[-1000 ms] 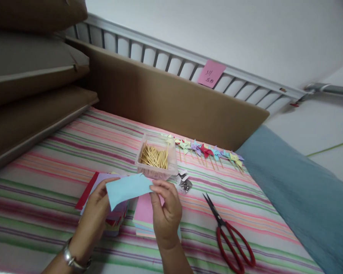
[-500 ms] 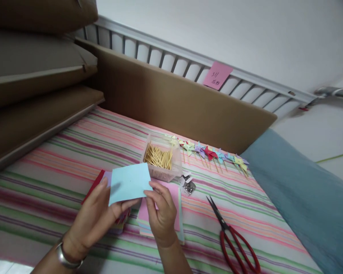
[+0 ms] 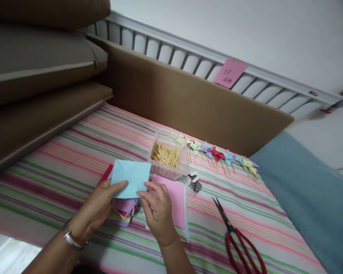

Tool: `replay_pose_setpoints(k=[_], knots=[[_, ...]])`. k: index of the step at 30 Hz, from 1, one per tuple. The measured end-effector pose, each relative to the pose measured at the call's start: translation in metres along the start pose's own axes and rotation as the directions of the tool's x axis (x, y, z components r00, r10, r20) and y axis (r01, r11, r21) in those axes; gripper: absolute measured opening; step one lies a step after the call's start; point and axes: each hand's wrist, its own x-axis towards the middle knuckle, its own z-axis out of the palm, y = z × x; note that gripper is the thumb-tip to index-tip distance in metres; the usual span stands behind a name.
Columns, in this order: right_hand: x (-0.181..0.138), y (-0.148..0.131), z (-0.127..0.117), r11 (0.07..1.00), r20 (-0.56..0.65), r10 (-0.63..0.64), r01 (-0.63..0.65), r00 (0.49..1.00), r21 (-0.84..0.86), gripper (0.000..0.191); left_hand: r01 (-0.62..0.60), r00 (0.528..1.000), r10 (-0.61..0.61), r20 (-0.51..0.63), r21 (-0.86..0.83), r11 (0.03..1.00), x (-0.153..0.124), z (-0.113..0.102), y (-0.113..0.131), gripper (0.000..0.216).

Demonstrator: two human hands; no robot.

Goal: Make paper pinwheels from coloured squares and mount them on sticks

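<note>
A light blue square of paper (image 3: 133, 173) is held up between my two hands, with a small dark dot near its middle and a slanted line at its upper left corner. My left hand (image 3: 104, 199) grips its left side, thumb lying on the face. At the lower right corner, my right hand (image 3: 158, 209) pinches the paper between thumb and fingers. Beneath the hands lie a pile of coloured papers (image 3: 125, 213), red and purple among them, and a stack of larger sheets with a pink sheet (image 3: 175, 201) on top.
A clear plastic box (image 3: 183, 160) of thin wooden sticks (image 3: 165, 154) stands behind the stack. Paper pinwheels (image 3: 218, 154) line the back edge. Red-handled scissors (image 3: 231, 230) lie at right, near a small packet (image 3: 194, 186). A brown board (image 3: 188, 99) rises behind; stacked panels (image 3: 45, 87) stand left.
My left hand has shifted from under the paper to its left edge, its thumb now on the face. The right hand still pinches the right corner. The camera view has shifted slightly.
</note>
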Motion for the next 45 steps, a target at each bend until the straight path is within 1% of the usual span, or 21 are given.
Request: replay_pose_setpoints(k=[4, 7, 11, 14, 18, 21, 25, 27, 33, 36, 42, 45], knots=[[0.001, -0.001, -0.001, 0.995, 0.102, 0.077, -0.083, 0.992, 0.062, 0.022, 0.027, 0.999, -0.022, -0.041, 0.112, 0.993, 0.002, 0.001, 0.002, 0.015], [0.001, 0.000, -0.002, 0.986, 0.137, 0.125, -0.138, 0.983, 0.092, 0.017, 0.017, 0.998, -0.007, -0.057, 0.184, 0.983, 0.004, 0.000, -0.003, 0.019], [0.000, 0.001, -0.003, 0.966, 0.124, 0.204, -0.220, 0.971, 0.139, 0.009, -0.035, 0.999, 0.043, -0.023, 0.299, 0.954, 0.008, -0.001, -0.014, 0.025], [0.000, 0.002, -0.003, 0.938, 0.124, 0.292, -0.309, 0.949, 0.156, 0.004, -0.085, 0.996, 0.092, -0.002, 0.377, 0.922, 0.010, -0.001, -0.019, 0.025], [-0.001, 0.003, -0.001, 0.902, 0.098, 0.377, -0.389, 0.921, 0.187, 0.004, -0.072, 0.997, 0.077, 0.004, 0.409, 0.910, 0.012, 0.000, -0.023, 0.024], [-0.001, 0.004, -0.001, 0.888, 0.096, 0.400, -0.411, 0.912, 0.207, 0.003, -0.087, 0.996, 0.084, 0.025, 0.406, 0.910, 0.013, 0.001, -0.025, 0.023], [0.000, 0.003, -0.004, 0.885, 0.130, 0.394, -0.414, 0.910, 0.214, 0.011, -0.101, 0.995, 0.093, 0.040, 0.433, 0.896, 0.014, -0.001, -0.028, 0.024], [0.000, 0.002, -0.004, 0.879, 0.147, 0.400, -0.424, 0.905, 0.218, 0.011, -0.102, 0.995, 0.097, 0.033, 0.449, 0.888, 0.014, -0.001, -0.028, 0.024], [-0.001, 0.002, 0.001, 0.814, 0.160, 0.490, -0.516, 0.857, 0.266, 0.005, -0.115, 0.993, 0.094, 0.067, 0.481, 0.869, 0.012, -0.001, -0.028, 0.025], [-0.001, 0.003, 0.002, 0.795, 0.152, 0.513, -0.534, 0.845, 0.287, 0.005, -0.115, 0.993, 0.082, 0.089, 0.480, 0.870, 0.011, -0.001, -0.028, 0.023], [0.000, 0.002, 0.003, 0.790, 0.147, 0.535, -0.554, 0.832, 0.261, 0.005, -0.131, 0.990, 0.080, 0.118, 0.520, 0.844, 0.009, 0.002, -0.026, 0.024], [-0.001, 0.002, 0.005, 0.794, 0.149, 0.532, -0.552, 0.834, 0.255, 0.005, -0.114, 0.993, 0.072, 0.096, 0.546, 0.830, 0.009, 0.004, -0.025, 0.023]])
